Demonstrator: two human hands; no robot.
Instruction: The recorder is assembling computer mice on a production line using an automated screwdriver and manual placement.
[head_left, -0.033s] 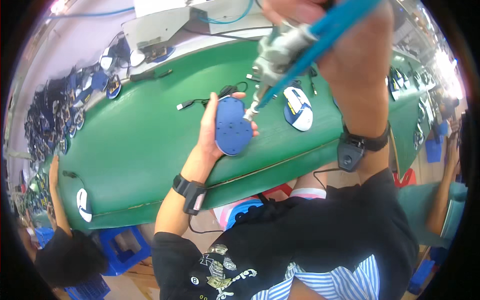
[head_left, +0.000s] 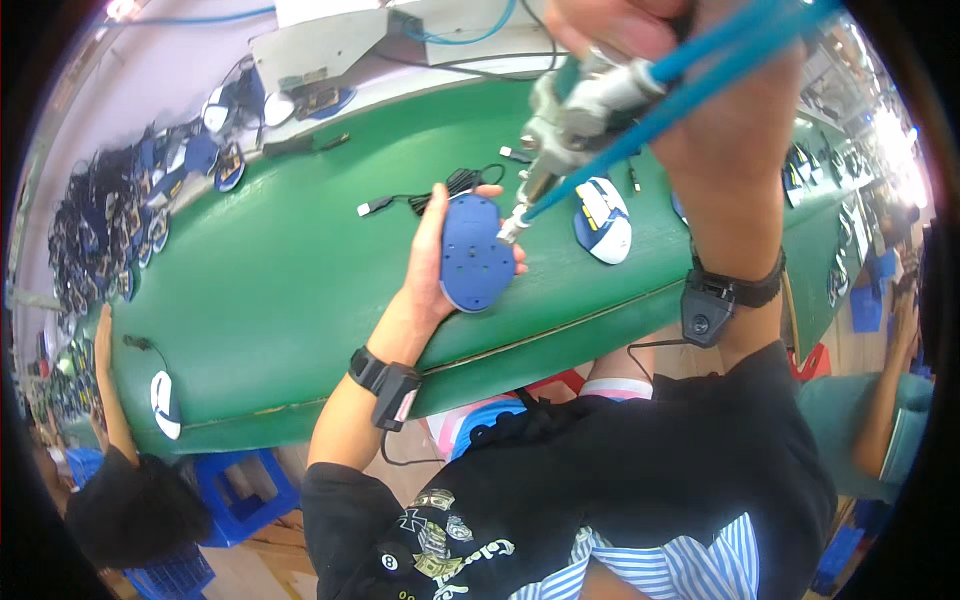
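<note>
My left hand (head_left: 427,265) is wrapped round a computer mouse (head_left: 476,255), its dark blue underside with several small holes turned up. The mouse's black cable is bunched beyond my fingers and ends in a plug (head_left: 376,206) on the green table. High at the upper right, my right hand (head_left: 640,30) grips a silver pneumatic screwdriver (head_left: 575,120) with blue hoses, partly hiding its upper part. Its tip slants down to the mouse's right edge; whether it touches, I cannot tell. A white and blue mouse (head_left: 603,222) lies to the right, right side up.
Many mice and cables (head_left: 100,215) are heaped at the table's left end. A lone mouse (head_left: 165,405) lies at the near left. More mice (head_left: 800,170) lie at the far right. People sit at either side, one with an arm (head_left: 115,390) on the table. A metal box (head_left: 330,45) stands behind.
The mouse in my left hand and the screwdriver in my right have shifted slightly to the right together. Both grips look the same.
</note>
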